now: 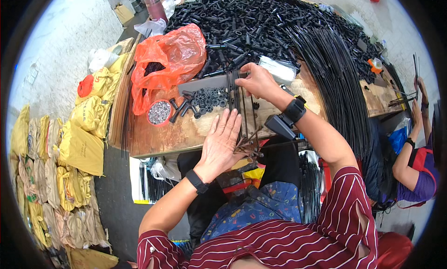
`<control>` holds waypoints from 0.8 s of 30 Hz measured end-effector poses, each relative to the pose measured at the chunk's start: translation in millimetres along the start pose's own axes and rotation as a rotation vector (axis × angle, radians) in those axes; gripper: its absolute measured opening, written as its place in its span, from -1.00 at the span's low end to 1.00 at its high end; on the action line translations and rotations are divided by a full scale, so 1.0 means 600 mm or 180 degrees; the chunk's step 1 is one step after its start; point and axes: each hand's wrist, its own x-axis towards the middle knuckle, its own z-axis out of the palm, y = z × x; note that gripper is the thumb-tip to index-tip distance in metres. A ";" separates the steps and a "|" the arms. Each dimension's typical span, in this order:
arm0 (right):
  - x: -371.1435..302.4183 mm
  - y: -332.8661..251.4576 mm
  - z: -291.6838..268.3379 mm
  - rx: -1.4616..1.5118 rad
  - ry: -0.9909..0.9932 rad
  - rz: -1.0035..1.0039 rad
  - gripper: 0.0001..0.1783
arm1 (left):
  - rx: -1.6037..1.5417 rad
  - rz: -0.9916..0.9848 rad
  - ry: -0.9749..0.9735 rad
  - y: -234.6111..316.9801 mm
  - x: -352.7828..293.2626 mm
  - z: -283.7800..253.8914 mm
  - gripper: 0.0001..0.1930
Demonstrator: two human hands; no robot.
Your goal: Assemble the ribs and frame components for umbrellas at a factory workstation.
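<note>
The left hand [222,141] lies open and flat, fingers spread, at the near edge of the wooden bench [186,129], pressing on the near ends of a few thin black rods [238,101]. The right hand [257,81] pinches those rods farther in, toward the bench's middle. Small black rings [210,97] sit just left of the rods, beside a bowl of metal bits [159,112] and an orange plastic bag [168,59].

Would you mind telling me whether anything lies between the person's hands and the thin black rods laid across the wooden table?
Nothing visible does. The left hand rests flat on the near ends of the thin black rods at the table edge, and the right hand pinches their far ends, beside the small black rings.
</note>
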 end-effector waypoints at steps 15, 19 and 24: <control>0.006 0.013 0.019 0.0696 -0.0038 0.0348 -0.33 | 0.0084 -0.0055 0.0083 0.001 0.003 0.004 0.05; 0.000 0.013 0.010 0.0569 -0.0057 0.0320 -0.40 | 0.0000 -0.0055 0.0085 0.005 0.006 -0.001 0.06; -0.004 0.011 0.007 0.0331 -0.0087 0.0152 -0.45 | 0.0042 -0.0045 0.0045 0.005 0.005 -0.001 0.07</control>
